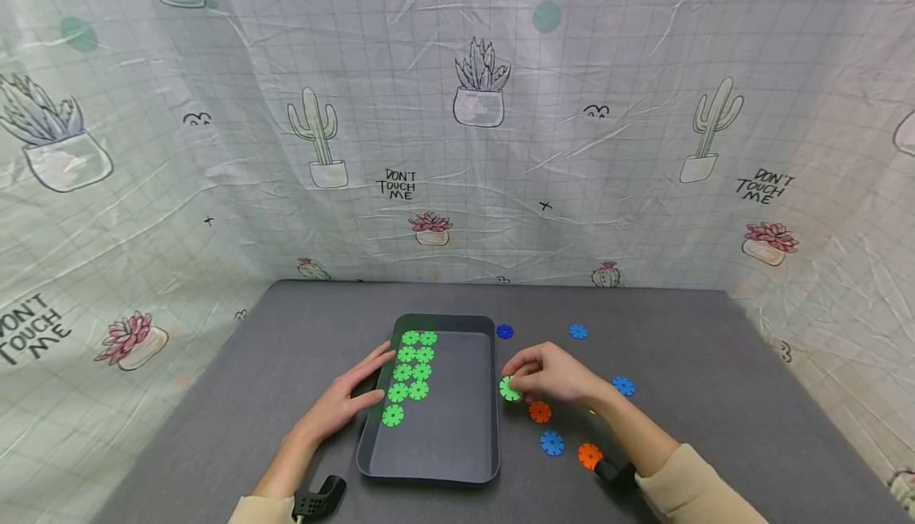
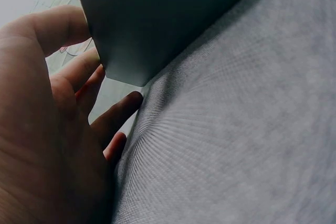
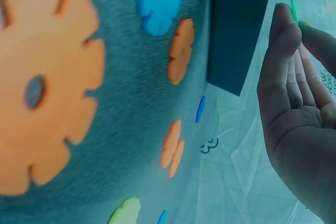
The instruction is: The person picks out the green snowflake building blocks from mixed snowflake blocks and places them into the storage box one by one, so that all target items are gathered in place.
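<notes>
My right hand (image 1: 552, 373) pinches a green notched disc (image 1: 510, 388) between thumb and fingertips, just outside the tray's right wall. In the right wrist view that disc (image 3: 294, 9) is seen nearly edge-on. On the left side of the dark grey tray (image 1: 461, 405), my left hand (image 1: 336, 406) touches the rim with its fingers and thumb spread. The left wrist view shows those fingers against the tray's outer wall (image 2: 152, 19). Inside the tray, several green notched discs (image 1: 422, 371) lie flat in two columns along the left side.
Right of the tray lie orange discs (image 1: 539, 411), light blue discs (image 1: 552, 443) and a dark blue disc (image 1: 504, 332) on the grey table (image 1: 672, 357). A yellow-green disc (image 3: 126, 212) shows in the right wrist view. A cactus-print curtain (image 1: 479, 175) stands behind the table.
</notes>
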`<state>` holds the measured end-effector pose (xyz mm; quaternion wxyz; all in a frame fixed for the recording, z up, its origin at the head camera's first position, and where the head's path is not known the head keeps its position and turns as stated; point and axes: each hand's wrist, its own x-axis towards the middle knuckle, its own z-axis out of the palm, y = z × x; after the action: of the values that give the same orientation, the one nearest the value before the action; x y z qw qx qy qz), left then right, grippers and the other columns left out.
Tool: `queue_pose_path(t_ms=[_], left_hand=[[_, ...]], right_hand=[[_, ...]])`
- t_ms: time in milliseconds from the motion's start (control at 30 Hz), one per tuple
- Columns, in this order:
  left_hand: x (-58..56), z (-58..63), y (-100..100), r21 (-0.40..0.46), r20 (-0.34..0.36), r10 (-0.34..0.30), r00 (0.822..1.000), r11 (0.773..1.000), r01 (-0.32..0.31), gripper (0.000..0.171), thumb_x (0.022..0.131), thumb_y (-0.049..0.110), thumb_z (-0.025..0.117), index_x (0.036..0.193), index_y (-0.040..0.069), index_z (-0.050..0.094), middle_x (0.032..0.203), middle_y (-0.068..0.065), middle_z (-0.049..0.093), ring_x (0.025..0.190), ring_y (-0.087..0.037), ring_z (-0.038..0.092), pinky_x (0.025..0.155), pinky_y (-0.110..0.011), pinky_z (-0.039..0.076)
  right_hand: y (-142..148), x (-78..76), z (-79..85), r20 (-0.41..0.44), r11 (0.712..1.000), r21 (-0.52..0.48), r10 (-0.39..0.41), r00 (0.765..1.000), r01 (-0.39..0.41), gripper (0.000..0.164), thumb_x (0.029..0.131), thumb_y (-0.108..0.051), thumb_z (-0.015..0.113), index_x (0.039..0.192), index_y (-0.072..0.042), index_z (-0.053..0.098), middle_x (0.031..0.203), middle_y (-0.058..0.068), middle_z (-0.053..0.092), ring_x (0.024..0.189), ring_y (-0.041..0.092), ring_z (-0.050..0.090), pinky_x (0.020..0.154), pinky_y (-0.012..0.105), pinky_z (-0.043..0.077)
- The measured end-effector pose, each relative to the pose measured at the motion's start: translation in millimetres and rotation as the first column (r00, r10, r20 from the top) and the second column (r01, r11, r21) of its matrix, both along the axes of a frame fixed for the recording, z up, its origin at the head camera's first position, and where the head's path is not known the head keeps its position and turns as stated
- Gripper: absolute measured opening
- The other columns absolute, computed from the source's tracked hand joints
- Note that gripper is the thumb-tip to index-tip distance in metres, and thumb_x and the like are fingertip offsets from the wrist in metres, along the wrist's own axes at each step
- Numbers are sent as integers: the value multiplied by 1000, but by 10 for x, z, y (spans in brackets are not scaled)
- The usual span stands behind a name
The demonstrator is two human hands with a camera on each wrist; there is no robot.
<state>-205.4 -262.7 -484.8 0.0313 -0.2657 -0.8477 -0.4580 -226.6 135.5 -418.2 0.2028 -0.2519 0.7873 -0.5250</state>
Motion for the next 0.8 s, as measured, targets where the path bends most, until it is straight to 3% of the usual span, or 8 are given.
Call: queue_pose_path(t_ms=[233, 400, 633, 800], left_hand=[[7, 12, 7, 4, 2, -3, 1000, 1000, 3, 57, 100, 16, 62, 153, 5, 43, 165, -9, 26, 149, -40, 21, 108, -73, 20], [10, 21, 15, 5, -1, 0, 1000, 1000, 0, 57, 100, 16, 62, 153, 6, 44, 165, -9, 27, 149, -40, 21, 107, -73, 20], [0, 1, 6, 1, -15, 1, 1000, 1000, -1, 57, 99, 16, 62, 153, 6, 45, 164, -8, 27, 149, -40, 22, 107, -73, 20], [-9, -24, -7, 3, -18, 3, 1000, 1000, -3, 57, 99, 16, 63, 153, 6, 45, 164, -7, 28, 149, -40, 22, 107, -73, 20]], right_hand=[[-63, -18, 46, -6, 999, -29, -26, 1000, 25, 25, 94, -6, 69, 116, 6, 70, 94, 12, 74, 76, 28, 68, 75, 48, 58], [-145, -27, 75, 10, 998, -52, -33, 999, 34, 28, 93, -4, 69, 118, 8, 69, 97, 13, 74, 83, 39, 68, 80, 53, 57], [-305, -13, 131, 40, 994, -106, -15, 999, 19, 32, 91, -2, 68, 120, 12, 66, 99, 17, 73, 82, 30, 70, 79, 45, 58], [-447, -36, 126, 51, 991, -129, -14, 999, 20, 32, 90, -1, 69, 119, 12, 67, 97, 16, 73, 82, 34, 70, 78, 42, 59]])
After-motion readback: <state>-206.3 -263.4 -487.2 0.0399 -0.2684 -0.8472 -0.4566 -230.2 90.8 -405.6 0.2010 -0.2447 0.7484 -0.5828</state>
